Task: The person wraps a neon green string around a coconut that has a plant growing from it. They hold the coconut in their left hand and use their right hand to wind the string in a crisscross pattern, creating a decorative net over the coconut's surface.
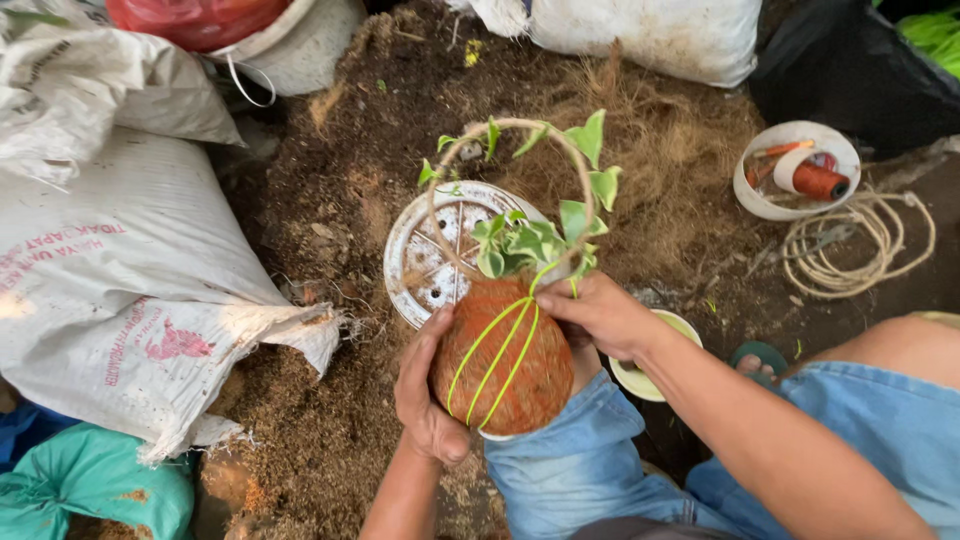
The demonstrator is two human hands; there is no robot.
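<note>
left hand [425, 390]: cups the left flank of the fibre ball [505, 355]; thumb up along its upper-left side, the other fingers curled under and behind, mostly hidden. Palm pressed to the fibre.
right hand [598, 315]: sits at the ball's upper-right shoulder; fingertips pressed together, pinching the green string [500, 355] where it leaves the top of the ball.
ball position: held over the person's denim knee [570, 460], between both hands, just below the edge of the white perforated disc [440, 255] on the ground. Resting on the knee or held clear of it, can't tell.
ball material: orange-brown coconut-type fibre, rough, matted, egg-shaped.
string: thin, bright lime green; several strands running lengthwise down the front of the ball, slightly fanned.
plant [535, 235]: variegated green-and-cream leaves sprouting from the ball's top; a tan rope loop [500, 130] arches above them, leaves climbing along it.
axis: long axis roughly vertical in the head view, tilted slightly right at the top; plant end points away from the person, blunt end towards the knee.
ground [340, 200]: loose brown fibre and soil, dry and crumbly.
surroundings: white woven sacks [130, 270] at the left edge; white tub [795, 170] with an orange thread spool top right, a coiled tan rope [860, 240] just beside it; pale green bowl [650, 375] partly under the right forearm.
</note>
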